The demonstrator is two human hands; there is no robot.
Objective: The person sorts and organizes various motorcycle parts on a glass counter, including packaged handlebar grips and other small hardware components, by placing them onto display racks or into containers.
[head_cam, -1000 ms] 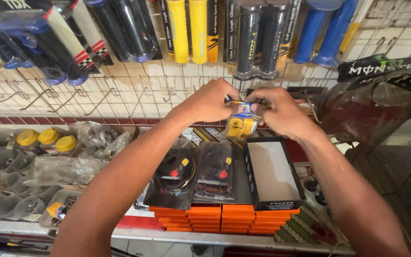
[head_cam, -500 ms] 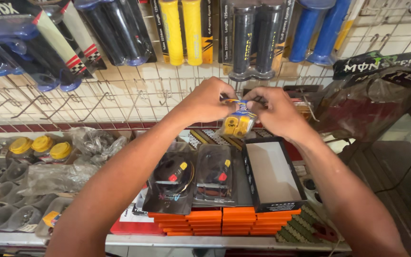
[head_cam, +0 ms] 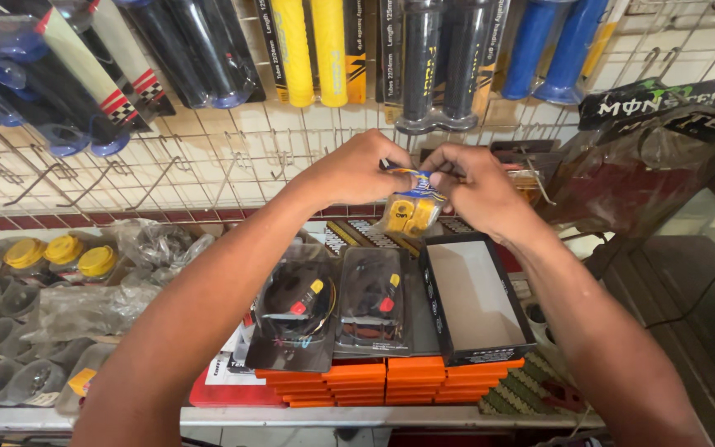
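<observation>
Up Close: Two Hands on One Small Packet

Leftmost, yellow-capped jars [head_cam: 64,252] sit on the shelf. Next, the left hand [head_cam: 356,170] pinches the top edge of a small yellow packet [head_cam: 408,213], its grip closed tight. The right hand [head_cam: 475,186] pinches the same edge from the other side, fingers closed. The packet hangs above an open black box [head_cam: 475,300], before the wire rack [head_cam: 208,161].

Both arms stretched forward, forearms converging. Left hand [head_cam: 356,172] and right hand [head_cam: 475,184] raised close together, knuckles up, fingertips pinched shut, nearly touching each other.
</observation>
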